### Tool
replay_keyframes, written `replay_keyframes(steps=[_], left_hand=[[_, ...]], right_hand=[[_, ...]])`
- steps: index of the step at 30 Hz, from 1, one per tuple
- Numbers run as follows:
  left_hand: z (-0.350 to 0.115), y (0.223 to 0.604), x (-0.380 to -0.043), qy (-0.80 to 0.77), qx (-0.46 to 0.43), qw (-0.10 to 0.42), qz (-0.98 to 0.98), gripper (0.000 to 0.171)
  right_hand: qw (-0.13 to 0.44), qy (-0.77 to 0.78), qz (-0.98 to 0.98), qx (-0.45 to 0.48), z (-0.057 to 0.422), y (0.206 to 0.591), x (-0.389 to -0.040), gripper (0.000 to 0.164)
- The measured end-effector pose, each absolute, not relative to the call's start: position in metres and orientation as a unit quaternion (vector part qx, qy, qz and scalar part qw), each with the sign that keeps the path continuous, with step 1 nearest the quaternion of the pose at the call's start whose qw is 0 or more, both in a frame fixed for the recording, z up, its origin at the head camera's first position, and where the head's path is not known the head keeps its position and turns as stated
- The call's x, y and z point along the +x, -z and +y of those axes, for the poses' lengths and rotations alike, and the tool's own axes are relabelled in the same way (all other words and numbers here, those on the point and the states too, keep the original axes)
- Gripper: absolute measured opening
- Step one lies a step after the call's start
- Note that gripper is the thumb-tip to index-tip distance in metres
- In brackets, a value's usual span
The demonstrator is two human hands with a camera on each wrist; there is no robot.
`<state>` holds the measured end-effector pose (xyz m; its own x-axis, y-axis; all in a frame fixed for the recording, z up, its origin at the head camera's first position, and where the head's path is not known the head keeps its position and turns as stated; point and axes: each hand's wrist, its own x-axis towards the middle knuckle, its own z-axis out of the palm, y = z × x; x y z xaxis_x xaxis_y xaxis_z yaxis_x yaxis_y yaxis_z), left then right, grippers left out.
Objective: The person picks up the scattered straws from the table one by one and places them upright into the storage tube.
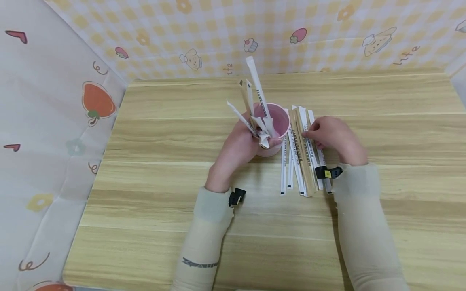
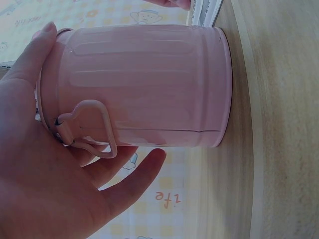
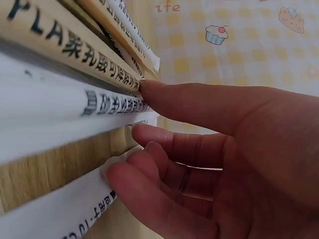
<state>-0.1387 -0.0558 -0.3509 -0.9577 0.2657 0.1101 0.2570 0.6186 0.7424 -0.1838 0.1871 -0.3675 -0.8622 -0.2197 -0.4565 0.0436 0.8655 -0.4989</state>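
My left hand (image 1: 242, 139) grips a pink metal pail (image 2: 134, 64) near its top, thumb on one side and fingers round the other. A small wire handle (image 2: 112, 129) hangs on the pail's side in the left wrist view. Several paper-wrapped straws (image 1: 259, 87), white and brown, lean out of the pail's left side. To the right, more wrapped straws (image 1: 299, 153) lie side by side on the table. Among them my right hand (image 1: 333, 135) pinches a white-wrapped straw (image 3: 124, 107) between thumb and index finger, its other fingers curled beside another white one (image 3: 75, 199).
The wood-grain table (image 1: 156, 182) spreads to both sides of the pail and straws. A yellow checked cloth (image 1: 218, 36) with cartoon prints hangs along the back edge, and a pale printed sheet (image 1: 40, 133) hangs at the left.
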Motion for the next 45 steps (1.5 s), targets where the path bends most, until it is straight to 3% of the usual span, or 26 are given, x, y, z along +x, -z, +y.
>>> replay_keyframes(steps=[5,19,24,36,41,45], left_hand=[[-0.056,0.350,-0.139,-0.418,0.149,0.003,0.896,0.072],[-0.058,0.351,-0.137,-0.401,0.150,0.000,0.904,0.071],[-0.059,0.352,-0.137,-0.410,0.150,0.001,0.900,0.071],[-0.058,0.351,-0.137,-0.415,0.155,0.003,0.897,0.079],[-0.057,0.350,-0.138,-0.413,0.154,0.003,0.898,0.074],[-0.058,0.350,-0.138,-0.408,0.150,0.006,0.900,0.077]], right_hand=[[0.260,0.253,0.931,-0.051,0.188,0.367,-0.184,0.030],[0.259,0.250,0.933,-0.027,0.187,0.365,-0.183,0.029],[0.225,0.257,0.939,-0.036,0.189,0.355,-0.180,0.031],[0.008,0.284,0.959,-0.010,0.184,0.296,-0.154,0.035],[-0.133,0.347,0.928,-0.012,0.176,0.278,-0.140,0.033],[-0.263,0.410,0.871,-0.055,0.168,0.270,-0.131,0.022]])
